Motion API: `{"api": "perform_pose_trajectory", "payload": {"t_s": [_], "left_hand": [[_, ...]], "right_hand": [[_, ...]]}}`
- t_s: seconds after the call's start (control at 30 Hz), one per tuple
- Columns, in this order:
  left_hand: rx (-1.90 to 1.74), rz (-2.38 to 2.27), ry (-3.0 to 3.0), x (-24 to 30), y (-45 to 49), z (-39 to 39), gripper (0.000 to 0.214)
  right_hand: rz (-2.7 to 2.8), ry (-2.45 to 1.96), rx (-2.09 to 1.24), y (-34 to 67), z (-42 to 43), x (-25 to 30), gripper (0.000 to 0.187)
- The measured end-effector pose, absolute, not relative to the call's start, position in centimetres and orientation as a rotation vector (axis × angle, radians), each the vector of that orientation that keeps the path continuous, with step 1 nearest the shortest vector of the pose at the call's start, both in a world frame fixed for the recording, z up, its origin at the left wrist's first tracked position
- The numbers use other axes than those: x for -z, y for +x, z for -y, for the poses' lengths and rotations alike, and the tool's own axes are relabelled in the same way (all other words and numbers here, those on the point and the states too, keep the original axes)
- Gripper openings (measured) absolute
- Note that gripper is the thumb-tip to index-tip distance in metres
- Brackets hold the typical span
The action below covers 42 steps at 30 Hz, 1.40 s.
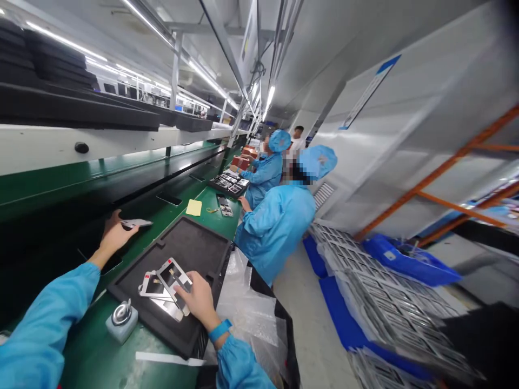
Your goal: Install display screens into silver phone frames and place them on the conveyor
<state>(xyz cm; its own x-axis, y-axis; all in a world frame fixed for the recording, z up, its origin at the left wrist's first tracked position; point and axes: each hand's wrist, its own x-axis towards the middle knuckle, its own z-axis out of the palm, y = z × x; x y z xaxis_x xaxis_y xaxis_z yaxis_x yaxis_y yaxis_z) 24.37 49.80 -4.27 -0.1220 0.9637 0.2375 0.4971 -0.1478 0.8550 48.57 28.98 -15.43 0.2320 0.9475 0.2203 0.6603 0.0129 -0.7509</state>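
My left hand [114,233] reaches out over the dark conveyor and pinches a thin silvery phone shell [136,222] held flat. My right hand [199,300] rests on a black foam tray [190,246] on the green bench, fingers closed on a second phone shell [173,276] with a dark window. Another similar shell [151,286] lies under it in the tray. Both my sleeves are light blue, with a blue band on the right wrist.
A small grey block with a metal dome [121,319] stands left of the tray. A yellow note [194,207] lies further along. Two co-workers in blue coats [278,227] work at the bench ahead. Stacks of grey trays [381,302] fill the floor on the right.
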Motion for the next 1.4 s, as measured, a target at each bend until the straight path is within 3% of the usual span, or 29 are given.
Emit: {"api": "perform_pose_trajectory", "payload": {"t_s": [0.1, 0.27, 0.37, 0.53, 0.63, 0.7, 0.77, 0.93, 1.07, 1.4], "left_hand": [[-1.526, -1.544, 1.356, 2.3, 21.1, -46.6, 0.087], [-1.873, -1.215, 0.924, -0.3, 15.2, -37.0, 0.044], [-1.842, -1.089, 0.777, -1.3, 13.2, -28.9, 0.061], [-1.481, -0.811, 0.695, -1.3, 13.4, -17.0, 0.064], [-1.162, -0.559, 0.778, -0.3, 14.0, -13.0, 0.094], [-1.057, -0.454, 0.784, 0.4, 13.9, -11.7, 0.115], [-1.077, -0.425, 0.830, 1.0, 13.4, -11.0, 0.119], [-1.310, -0.663, 1.251, 1.9, 12.5, -10.2, 0.085], [-1.449, -0.753, 1.675, 3.2, 12.3, -10.5, 0.067], [-1.283, -0.865, 2.209, 2.8, 11.4, -10.7, 0.080]], "right_hand": [[1.419, -1.637, -0.532, 48.6, -29.3, 14.9, 0.022], [1.249, -1.415, -0.678, 48.3, -29.3, 12.9, 0.051], [1.183, -1.284, -0.748, 46.6, -28.0, 11.1, 0.067], [1.227, -1.085, -0.913, 39.7, -23.0, 8.4, 0.065], [1.315, -0.981, -1.045, 35.0, -19.4, 7.4, 0.060], [1.385, -0.926, -1.036, 32.8, -17.5, 6.5, 0.056], [1.445, -0.878, -0.929, 31.3, -16.3, 5.1, 0.051], [1.612, -0.691, -0.706, 28.8, -15.4, 1.2, 0.047], [1.547, -0.638, -0.718, 26.8, -15.4, -0.1, 0.043], [1.375, -0.605, -0.769, 25.7, -16.5, -1.0, 0.035]]}}
